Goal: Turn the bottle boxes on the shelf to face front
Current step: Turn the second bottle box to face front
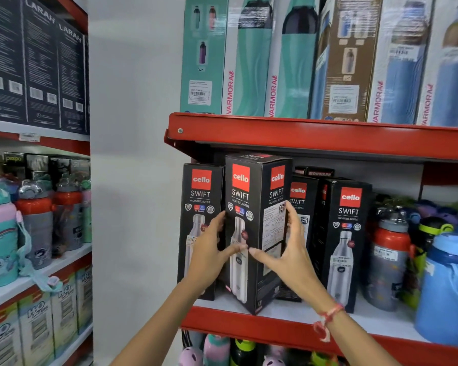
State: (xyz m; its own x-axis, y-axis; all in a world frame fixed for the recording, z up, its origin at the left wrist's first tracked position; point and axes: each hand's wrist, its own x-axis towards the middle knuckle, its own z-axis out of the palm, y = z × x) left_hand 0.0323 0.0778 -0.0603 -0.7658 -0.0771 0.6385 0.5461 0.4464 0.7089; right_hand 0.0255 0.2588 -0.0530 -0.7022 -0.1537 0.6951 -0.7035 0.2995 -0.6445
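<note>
Black Cello Swift bottle boxes stand in a row on the red shelf [249, 327]. The second box [258, 196] is turned corner-on, so its front and one side panel both show. My left hand [212, 256] presses its left face and my right hand [292, 256] its right side, thumbs nearly meeting at the corner. The leftmost box [200, 192] faces front, partly hidden by my left hand. Behind my right hand a third box [300, 196] shows a side panel with print. A fourth box [348, 225] faces front.
Loose grey, red-lidded and blue bottles [389, 262] crowd the shelf right of the boxes. Tall Varmora boxes [251, 62] fill the shelf above, whose red lip [315, 136] hangs just over the Cello boxes. A second rack [37, 207] with bottles stands at the left.
</note>
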